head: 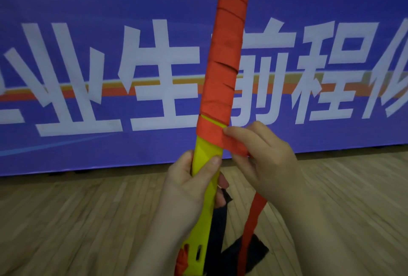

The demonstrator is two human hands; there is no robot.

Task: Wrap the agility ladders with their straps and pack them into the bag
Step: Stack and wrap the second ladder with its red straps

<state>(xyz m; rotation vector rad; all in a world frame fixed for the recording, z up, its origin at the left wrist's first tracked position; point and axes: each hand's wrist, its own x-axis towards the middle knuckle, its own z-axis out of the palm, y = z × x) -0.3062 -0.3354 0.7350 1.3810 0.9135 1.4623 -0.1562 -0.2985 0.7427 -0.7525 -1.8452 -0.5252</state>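
**Strap wound most of the way down the rung stack**

Head camera, the only feed I have. The stack of yellow rungs (207, 149) stands nearly upright in the middle of my picture, leaning a little to the right at the top. It is held in the air in front of a blue banner (88, 54), above the wooden floor (66, 220). The orange strap (225, 65) spirals round its upper length in overlapping turns. The lowest turn ends just above the bare yellow section.

The left hand (192, 187) is closed round that bare yellow part, thumb laid across the front and fingers curled behind. The right hand (265, 156) pinches the strap between thumb and fingertips just where it leaves the stack's right edge. The strap's loose tail (251, 220) hangs from there towards the floor. Some dark fabric (242, 251) lies below; I cannot tell whether it is the bag.

My read on handling: the rungs look like stiff, light plastic, smooth enough to slide against each other. So I would hold the stack firmly across its flat faces, on the unwrapped part below the winding. The strap is soft, limp webbing that will slacken if tension drops. I judge it is best pinched close to the stack and pulled snug on each turn.
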